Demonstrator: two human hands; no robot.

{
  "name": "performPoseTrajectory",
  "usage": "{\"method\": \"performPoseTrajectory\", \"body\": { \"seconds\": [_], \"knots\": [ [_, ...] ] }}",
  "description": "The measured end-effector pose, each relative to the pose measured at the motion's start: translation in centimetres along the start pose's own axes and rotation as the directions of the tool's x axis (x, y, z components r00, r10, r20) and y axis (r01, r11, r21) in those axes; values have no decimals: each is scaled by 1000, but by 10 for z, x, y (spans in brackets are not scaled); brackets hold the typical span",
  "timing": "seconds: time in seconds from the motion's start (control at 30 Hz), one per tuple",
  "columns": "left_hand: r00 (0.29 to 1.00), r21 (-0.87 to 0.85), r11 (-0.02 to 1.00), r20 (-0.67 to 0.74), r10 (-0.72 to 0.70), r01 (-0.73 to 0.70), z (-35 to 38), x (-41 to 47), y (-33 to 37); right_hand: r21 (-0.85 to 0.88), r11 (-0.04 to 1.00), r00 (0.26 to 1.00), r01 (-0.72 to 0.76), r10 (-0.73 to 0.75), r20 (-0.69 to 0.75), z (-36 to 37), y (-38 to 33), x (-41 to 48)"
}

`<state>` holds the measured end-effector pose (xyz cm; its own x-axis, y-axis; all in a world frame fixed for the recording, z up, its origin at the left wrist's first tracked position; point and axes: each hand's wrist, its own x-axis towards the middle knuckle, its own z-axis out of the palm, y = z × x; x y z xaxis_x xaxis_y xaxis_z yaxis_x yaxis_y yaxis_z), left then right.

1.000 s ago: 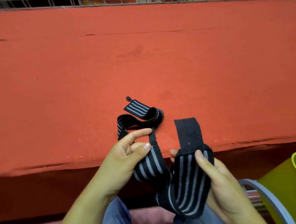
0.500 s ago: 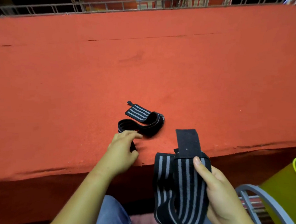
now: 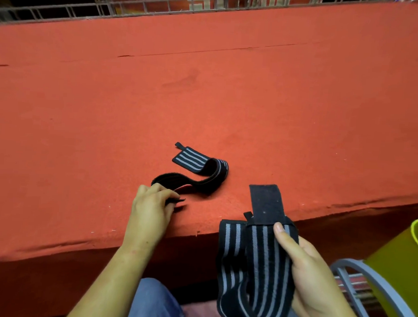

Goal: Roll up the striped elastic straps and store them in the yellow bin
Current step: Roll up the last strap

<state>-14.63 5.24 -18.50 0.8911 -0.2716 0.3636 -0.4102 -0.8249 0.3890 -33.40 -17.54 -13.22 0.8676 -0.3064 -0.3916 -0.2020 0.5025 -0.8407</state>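
A black strap with grey stripes hangs folded in loose loops from my right hand, which grips it with the thumb on top; its plain black hook-and-loop end sticks up. A second striped strap lies in a curve on the red table. My left hand pinches the near black end of that strap at the table's front. The yellow bin stands at the right edge, below the table.
A grey curved chair frame sits between my right hand and the bin. A metal railing runs behind the table's far edge. My jeans-clad legs show at the bottom.
My left hand let go of the strap held by my right hand, reached onto the table and took hold of the second strap's near end. The right hand kept its strap.
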Motion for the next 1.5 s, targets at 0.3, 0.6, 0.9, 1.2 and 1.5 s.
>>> {"method": "performPoseTrajectory", "body": {
  "seconds": [0.3,0.6,0.9,1.2,1.5],
  "knots": [
    [998,-360,930,18,-67,69,-35,-8,40,-6,999,997,-37,36,-71,2,3,4],
    [934,-761,542,271,-234,356,-54,-22,65,8,998,995,-54,55,-78,4,0,2],
    [937,-829,437,312,-161,350,-65,-31,80,17,1000,999,-14,14,-34,6,-4,-1],
    [931,-817,449,343,-125,361,-73,-36,88,40,999,999,16,-18,48,7,-6,-2],
    [969,-749,616,153,-195,242,-71,-41,101,-113,992,978,62,-38,204,18,-4,-5]
  ]
}}
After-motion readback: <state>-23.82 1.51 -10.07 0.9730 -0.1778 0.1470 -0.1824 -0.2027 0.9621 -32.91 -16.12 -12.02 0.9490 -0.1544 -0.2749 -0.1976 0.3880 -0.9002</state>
